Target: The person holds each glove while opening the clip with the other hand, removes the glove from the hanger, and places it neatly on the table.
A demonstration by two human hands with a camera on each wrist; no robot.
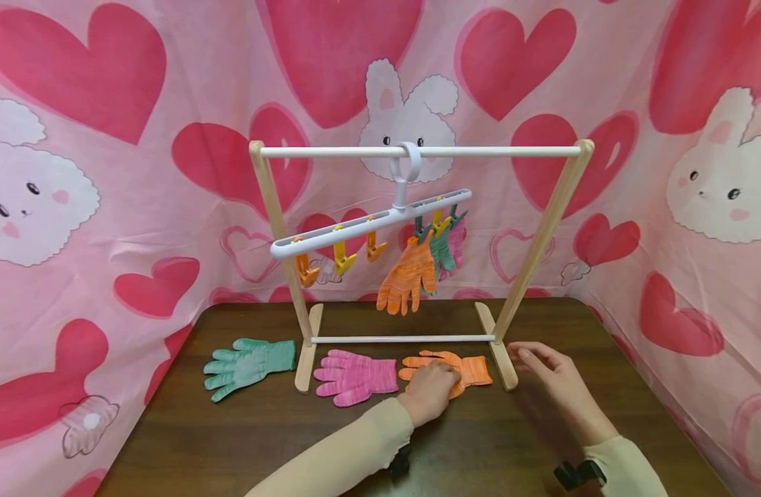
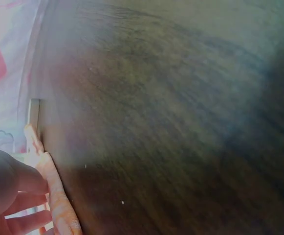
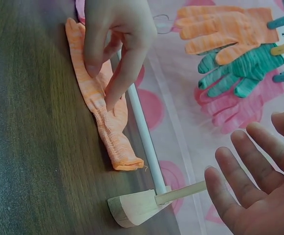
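Observation:
An orange knit glove (image 1: 476,371) lies on the table in front of the rack. My left hand (image 1: 431,391) rests its fingertips on it; in the right wrist view the thumb and fingers stand apart on the cloth. My right hand (image 1: 557,386) hovers beside the rack's right foot, palm up with spread fingers (image 3: 249,171), holding nothing. To the left lie a pink glove (image 1: 355,377) and a green glove (image 1: 250,366). On the clip hanger (image 1: 337,232) hang another orange glove (image 1: 408,273), a green one (image 1: 441,252) and a pink one (image 1: 458,241), clipped at their cuffs.
A wooden rack with a white top bar (image 1: 492,151) and lower bar (image 1: 405,339) stands on the brown table (image 1: 467,449). Orange and yellow clips (image 1: 343,259) on the hanger's left half hold nothing. A pink heart-and-rabbit cloth (image 1: 231,83) surrounds the table.

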